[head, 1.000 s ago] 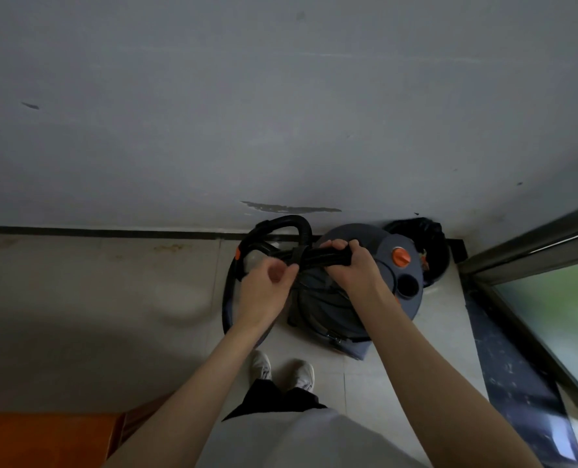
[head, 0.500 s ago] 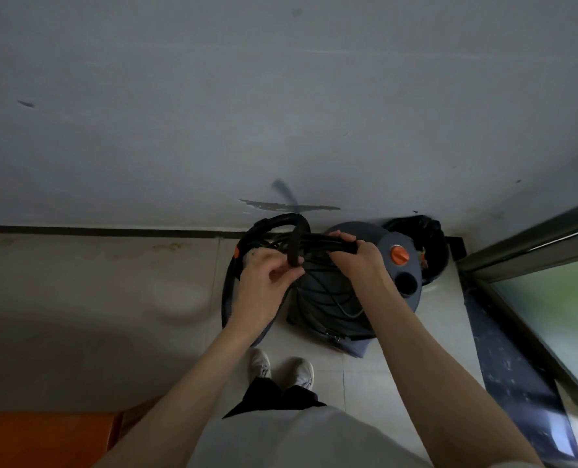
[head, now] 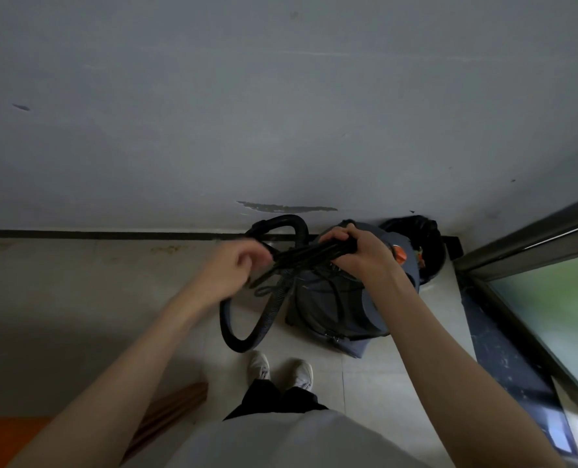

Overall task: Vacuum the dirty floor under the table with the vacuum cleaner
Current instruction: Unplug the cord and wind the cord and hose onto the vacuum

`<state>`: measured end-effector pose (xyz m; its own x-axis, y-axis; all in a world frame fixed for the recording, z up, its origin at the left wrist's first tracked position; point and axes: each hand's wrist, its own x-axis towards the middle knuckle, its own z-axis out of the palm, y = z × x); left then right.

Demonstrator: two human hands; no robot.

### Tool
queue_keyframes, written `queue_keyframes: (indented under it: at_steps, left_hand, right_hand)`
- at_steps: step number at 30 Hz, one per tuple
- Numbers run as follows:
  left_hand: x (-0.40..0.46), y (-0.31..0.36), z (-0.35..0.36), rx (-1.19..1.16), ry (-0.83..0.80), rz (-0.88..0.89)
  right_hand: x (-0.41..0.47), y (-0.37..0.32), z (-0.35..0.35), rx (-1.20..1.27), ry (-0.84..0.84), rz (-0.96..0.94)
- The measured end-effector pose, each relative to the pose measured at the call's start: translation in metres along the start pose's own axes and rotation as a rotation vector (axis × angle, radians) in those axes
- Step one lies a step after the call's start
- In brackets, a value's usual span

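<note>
While your right hand (head: 358,253) is gripping a bundle of black cord (head: 309,253) above the vacuum cleaner (head: 334,298), your left hand (head: 230,268) is hovering just beside the bundle, blurred, fingers curled; whether it is pinching the cord I cannot tell. Its black hose (head: 267,312) is looping down onto the tiled floor (head: 78,298), and the cleaner is standing against the wall (head: 280,113) ahead of your shoes (head: 280,369).

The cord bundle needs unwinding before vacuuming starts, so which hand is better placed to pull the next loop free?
Left, probably. The right hand grips the cord bundle above the vacuum cleaner, steadying it. The left hand, blurred, sits at the bundle's loose end beside the hose.
</note>
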<state>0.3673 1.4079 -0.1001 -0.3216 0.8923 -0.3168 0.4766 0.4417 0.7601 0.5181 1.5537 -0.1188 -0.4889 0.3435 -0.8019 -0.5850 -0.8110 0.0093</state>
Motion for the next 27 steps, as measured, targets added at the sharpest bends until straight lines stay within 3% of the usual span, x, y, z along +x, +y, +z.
queue_keyframes:
  at_steps: [2, 8, 12, 15, 18, 23, 25, 27]
  left_hand:
    - [0.021, 0.007, -0.008, -0.205, 0.122, -0.019]
    - [0.054, 0.009, 0.025, -0.413, -0.462, -0.306]
    - [0.055, -0.001, 0.036, -0.543, -0.678, -0.415]
    - [0.055, -0.003, 0.037, -0.8, -0.762, -0.467]
    - [0.056, -0.002, 0.039, -1.096, -0.612, -0.513]
    - [0.053, -0.002, 0.036, -1.231, -0.412, -0.469]
    - [0.049, 0.004, 0.035, -1.234, -0.252, -0.451]
    - [0.043, 0.01, 0.033, -1.045, -0.045, -0.312]
  right_hand:
    - [-0.003, 0.005, 0.004, -0.113, -0.018, 0.011]
    - [-0.008, 0.008, 0.01, -0.208, -0.084, 0.066]
    - [-0.003, 0.007, 0.008, -0.229, -0.092, 0.09]
    - [0.0, 0.007, 0.009, -0.22, -0.093, 0.101]
    - [0.003, 0.006, 0.008, -0.193, -0.091, 0.086]
    - [0.001, 0.0, 0.008, -0.143, -0.099, 0.063]
    - [0.001, 0.0, 0.009, -0.098, -0.084, 0.035]
    - [0.004, 0.0, 0.011, -0.011, -0.057, -0.003]
